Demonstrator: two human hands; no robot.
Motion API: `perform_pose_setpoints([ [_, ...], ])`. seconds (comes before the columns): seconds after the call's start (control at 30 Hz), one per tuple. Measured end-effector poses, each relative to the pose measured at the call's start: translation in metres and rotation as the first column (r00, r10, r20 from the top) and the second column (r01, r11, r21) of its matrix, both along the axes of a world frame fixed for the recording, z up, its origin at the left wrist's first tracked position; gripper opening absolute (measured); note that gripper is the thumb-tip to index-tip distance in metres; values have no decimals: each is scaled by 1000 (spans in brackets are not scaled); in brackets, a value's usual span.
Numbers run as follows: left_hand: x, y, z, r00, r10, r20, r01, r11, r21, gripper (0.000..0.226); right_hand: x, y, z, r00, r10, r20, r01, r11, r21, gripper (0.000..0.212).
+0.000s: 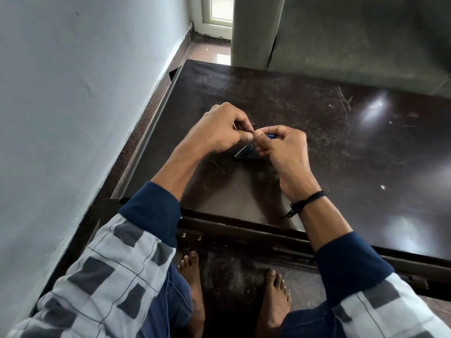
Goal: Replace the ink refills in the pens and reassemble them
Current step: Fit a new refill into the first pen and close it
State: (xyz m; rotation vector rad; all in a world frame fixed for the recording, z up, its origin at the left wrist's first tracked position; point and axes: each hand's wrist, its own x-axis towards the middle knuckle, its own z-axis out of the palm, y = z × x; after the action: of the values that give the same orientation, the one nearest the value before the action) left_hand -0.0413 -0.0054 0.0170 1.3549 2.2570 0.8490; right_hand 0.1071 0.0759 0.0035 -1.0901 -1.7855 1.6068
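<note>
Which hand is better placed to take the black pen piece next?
Probably the right hand: its lower fingers lie beside the black pen piece, while the left hand pinches a thin part above it. The right also holds a blue part.

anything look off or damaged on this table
Only the tabletop: it is scuffed, with fine scratches at its far side and a white speck to the right. No ink spill shows. The left hand and right hand pinch small pen parts, mostly hidden.
</note>
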Motion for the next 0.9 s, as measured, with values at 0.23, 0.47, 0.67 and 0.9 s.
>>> perform_pose_setpoints([
  [0.23, 3, 1, -1, 1000, -21, -18, 22, 999, 28, 9, 2, 2, 3, 1000, -23, 17, 23, 999, -27, 20],
  [0.47, 3, 2, 0, 999, -43, -23, 45, 997, 59, 12, 2, 1, 5, 998, -39, 54, 40, 999, -21, 38],
  [0.67, -6, -1, 1, 1000, -12, -20, 12, 999, 39, 13, 3, 3, 8, 1000, -4, -11, 4, 1000, -2, 21],
  [0.9, -6, 0, -1, 1000, -15, -3, 15, 999, 45, 12, 2, 6, 2, 999, -32, 8, 32, 999, 34, 24],
])
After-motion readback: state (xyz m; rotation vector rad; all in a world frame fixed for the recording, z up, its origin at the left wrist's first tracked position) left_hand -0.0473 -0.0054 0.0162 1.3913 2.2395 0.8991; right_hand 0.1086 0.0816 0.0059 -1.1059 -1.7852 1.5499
